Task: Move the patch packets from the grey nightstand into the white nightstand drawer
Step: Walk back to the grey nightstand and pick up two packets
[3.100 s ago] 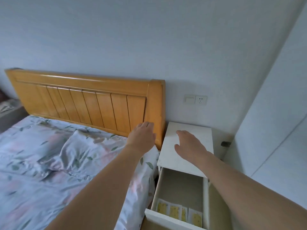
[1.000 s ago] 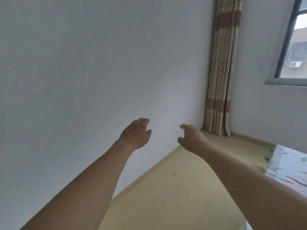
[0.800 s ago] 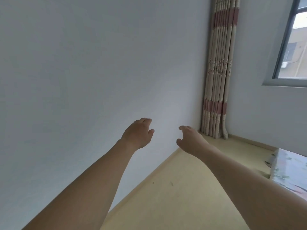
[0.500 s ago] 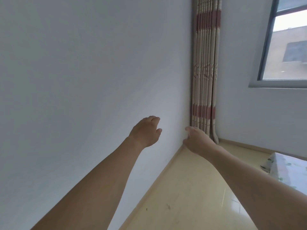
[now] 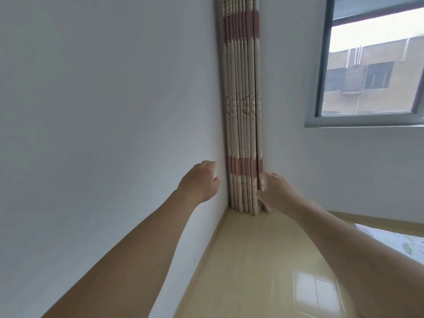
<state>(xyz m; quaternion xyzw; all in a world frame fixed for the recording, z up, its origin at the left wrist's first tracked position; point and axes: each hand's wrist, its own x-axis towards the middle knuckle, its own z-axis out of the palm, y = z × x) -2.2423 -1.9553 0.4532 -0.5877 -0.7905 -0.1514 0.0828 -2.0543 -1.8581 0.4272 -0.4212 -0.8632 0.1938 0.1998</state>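
Neither nightstand nor any patch packet is in view. My left hand [image 5: 200, 180] is stretched out in front of a white wall, fingers loosely curled, holding nothing. My right hand [image 5: 276, 191] is held out beside it, in front of the foot of a gathered curtain, fingers relaxed and empty. Both bare forearms reach in from the bottom of the head view.
A white wall [image 5: 103, 134] fills the left. A beige and pink striped curtain [image 5: 243, 111] hangs in the room corner. A window [image 5: 371, 60] is at upper right. Yellow floor [image 5: 252, 271] runs along the wall. A floral bed corner [image 5: 403, 244] shows at right.
The view swung from the bed and the open white drawer with packets to a bare wall, then on rightwards to the curtain corner. Both hands stay outstretched and empty.
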